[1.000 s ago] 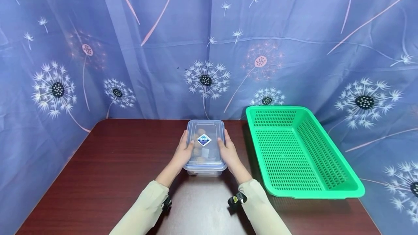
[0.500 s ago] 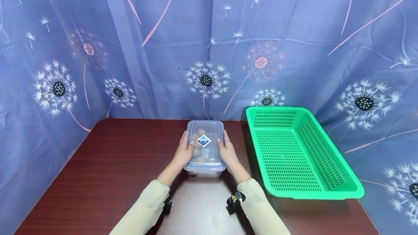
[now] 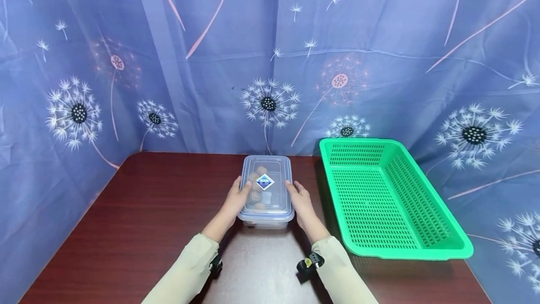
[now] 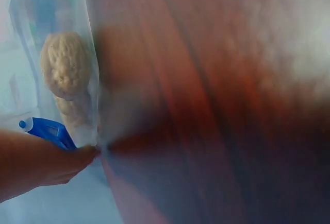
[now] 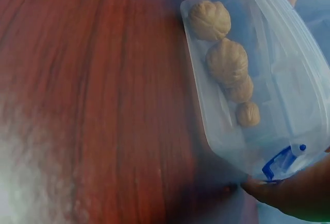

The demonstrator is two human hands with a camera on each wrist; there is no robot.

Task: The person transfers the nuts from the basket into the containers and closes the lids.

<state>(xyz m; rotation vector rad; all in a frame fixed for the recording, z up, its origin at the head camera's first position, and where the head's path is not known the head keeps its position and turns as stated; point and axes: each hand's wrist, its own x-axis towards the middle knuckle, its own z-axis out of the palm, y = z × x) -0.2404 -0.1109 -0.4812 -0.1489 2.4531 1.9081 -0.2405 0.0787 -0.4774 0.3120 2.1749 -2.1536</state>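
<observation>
A clear plastic food container (image 3: 270,208) with a blue-edged lid and a diamond-shaped label stands on the dark red table. Through its walls several walnuts (image 5: 227,62) show, lying in a row along one side. My left hand (image 3: 233,203) grips the left side, thumb at the lid's rim. On the right side my right hand (image 3: 301,203) holds the rim, thumb on the lid's edge and forefinger spread a little outward. A blue clip (image 5: 283,161) sits right by the right hand's fingers in the right wrist view; another blue clip (image 4: 49,130) is beside the left hand.
A green perforated basket (image 3: 379,251) stands to the right of the container, with nothing in it. The wooden table (image 3: 147,219) ends at a blue curtain (image 3: 202,83) printed with dandelions. Dark wrist cameras (image 3: 310,265) are strapped by both cuffs.
The right hand has shifted slightly right and toward me, its fingers spreading away from the container's side. The left hand and the container stay in place.
</observation>
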